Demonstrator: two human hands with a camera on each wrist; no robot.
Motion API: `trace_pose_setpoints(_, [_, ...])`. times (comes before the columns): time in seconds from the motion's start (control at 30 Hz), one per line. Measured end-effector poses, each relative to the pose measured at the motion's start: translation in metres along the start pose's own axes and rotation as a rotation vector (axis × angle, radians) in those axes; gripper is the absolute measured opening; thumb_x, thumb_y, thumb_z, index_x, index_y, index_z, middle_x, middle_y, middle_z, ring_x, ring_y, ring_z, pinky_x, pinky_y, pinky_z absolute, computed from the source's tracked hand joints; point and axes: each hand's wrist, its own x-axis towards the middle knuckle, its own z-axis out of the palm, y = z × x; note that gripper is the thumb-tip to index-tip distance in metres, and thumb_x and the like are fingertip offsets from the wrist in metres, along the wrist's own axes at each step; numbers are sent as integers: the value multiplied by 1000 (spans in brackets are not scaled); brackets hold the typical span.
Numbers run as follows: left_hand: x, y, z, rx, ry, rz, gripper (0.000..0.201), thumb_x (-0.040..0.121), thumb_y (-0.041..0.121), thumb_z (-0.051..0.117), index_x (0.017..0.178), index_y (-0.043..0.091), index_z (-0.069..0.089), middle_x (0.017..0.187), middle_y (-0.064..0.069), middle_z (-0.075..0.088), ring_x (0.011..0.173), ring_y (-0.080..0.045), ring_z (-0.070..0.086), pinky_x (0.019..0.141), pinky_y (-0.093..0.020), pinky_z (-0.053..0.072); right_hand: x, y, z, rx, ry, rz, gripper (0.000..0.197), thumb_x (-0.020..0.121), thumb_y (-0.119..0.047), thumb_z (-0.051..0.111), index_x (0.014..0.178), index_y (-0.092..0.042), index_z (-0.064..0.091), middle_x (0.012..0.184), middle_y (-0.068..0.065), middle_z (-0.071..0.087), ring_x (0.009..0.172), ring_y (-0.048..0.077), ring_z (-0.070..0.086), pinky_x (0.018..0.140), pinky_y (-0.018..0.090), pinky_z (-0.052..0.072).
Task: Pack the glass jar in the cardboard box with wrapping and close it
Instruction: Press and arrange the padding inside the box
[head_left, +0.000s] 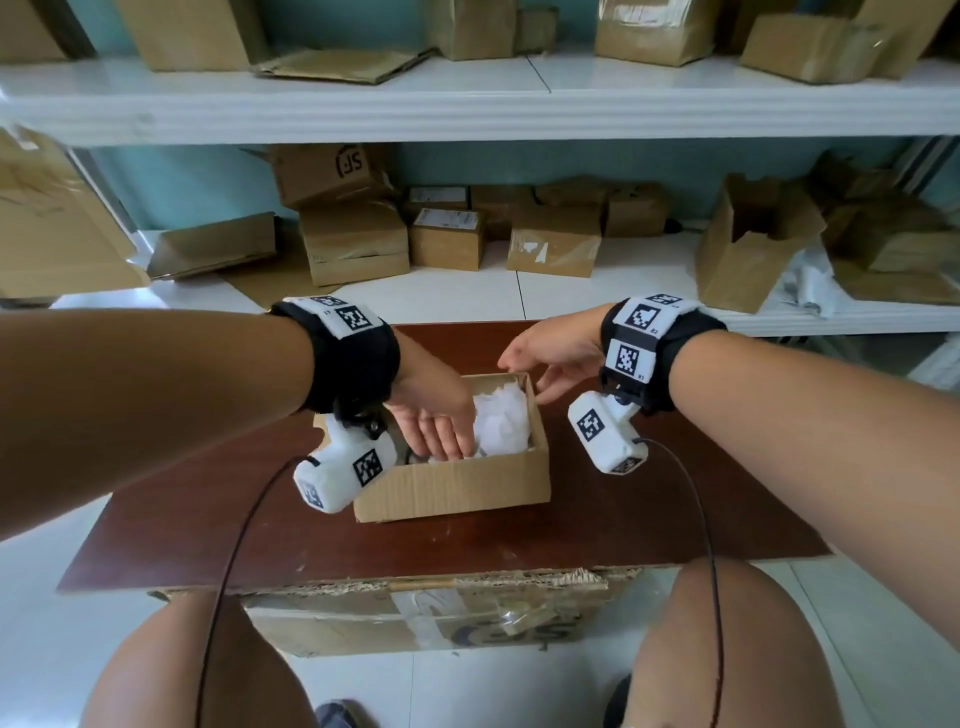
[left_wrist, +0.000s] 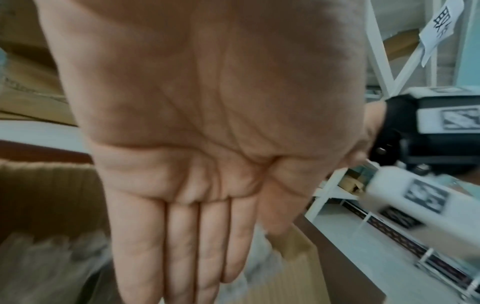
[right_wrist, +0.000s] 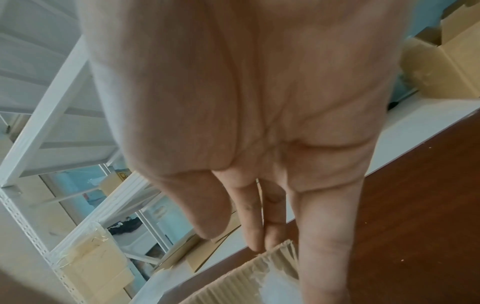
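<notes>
A small open cardboard box (head_left: 452, 488) sits on the dark wooden table (head_left: 649, 519). White crumpled wrapping (head_left: 501, 421) fills it; the glass jar is hidden from me. My left hand (head_left: 439, 421) reaches into the box with straight fingers (left_wrist: 182, 246) held together, palm open, beside the wrapping (left_wrist: 39, 267). My right hand (head_left: 550, 364) hovers at the box's far right corner, fingers (right_wrist: 319, 236) extended and holding nothing. In the right wrist view the fingertips are at the torn cardboard edge (right_wrist: 275, 257).
White shelving (head_left: 519, 104) behind the table carries many cardboard boxes (head_left: 550, 244), one open box (head_left: 748, 244) at right. A large taped carton (head_left: 426, 618) stands under the table between my knees. Cables hang from both wrist cameras.
</notes>
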Motion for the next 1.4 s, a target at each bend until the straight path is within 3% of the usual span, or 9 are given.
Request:
trace_pose_setpoints(0.1, [2,-2,25,47,7,-48,22,101,23,46,116,9,55,114,-7,57,108,-21,56,110,-35,38,4,-1,0,18,-26,31,46,97,-37,54,137,-14,51,150,13,38,95,21,69,92,35,56])
trace_pose_setpoints(0.23, [5,4,32,216,33,-77,51,99,26,47,145,8,34,146,-12,40,130,-25,44,99,-29,42,4,1,-2,6,-23,31,45,95,-43,55,133,-18,57,146,13,41,102,21,67,96,33,54])
trace_pose_setpoints(0.5, [12,15,37,548,19,-71,52,89,21,53,138,7,42,124,-14,48,102,-27,52,78,-33,43,11,1,-2,-35,5,41,60,90,-43,61,139,-12,49,136,13,49,101,20,67,91,37,57])
trace_pose_setpoints(0.67, [16,11,40,601,-2,-65,53,87,22,55,135,6,40,117,-14,44,104,-30,48,83,-33,42,10,0,0,-58,12,39,62,90,-43,61,141,-11,46,135,14,49,108,26,66,91,37,57])
trace_pose_setpoints(0.9, [-3,-4,21,233,-111,1,62,94,16,52,151,14,28,156,-10,29,141,-26,33,114,-39,33,3,1,5,-81,25,10,59,94,-39,57,144,-11,43,148,8,40,91,14,68,96,36,54])
trace_pose_setpoints(1.0, [-37,-15,-15,103,140,169,38,94,10,51,129,22,61,140,1,54,125,-13,52,108,-33,42,0,5,8,-58,5,-20,49,96,-36,56,139,-13,50,150,5,38,111,15,61,98,31,52])
trace_pose_setpoints(1.1, [-47,-38,-30,329,532,147,36,94,12,48,123,25,64,131,7,58,119,-12,53,104,-28,39,-9,6,8,1,6,-23,48,97,-32,56,141,-13,48,152,6,35,121,18,55,99,30,52])
trace_pose_setpoints(1.23, [-40,-69,-20,318,493,78,40,87,11,44,112,40,56,115,5,60,85,-11,62,69,-24,51,-17,3,4,99,42,-72,46,97,-29,58,141,-21,49,152,2,36,113,18,59,100,32,51])
trace_pose_setpoints(1.4, [-48,-75,-2,169,352,0,20,96,11,45,106,8,63,91,-12,73,73,-25,73,59,-30,59,-29,-17,3,203,70,-203,43,100,-20,53,143,-14,46,152,6,40,141,25,36,111,42,40])
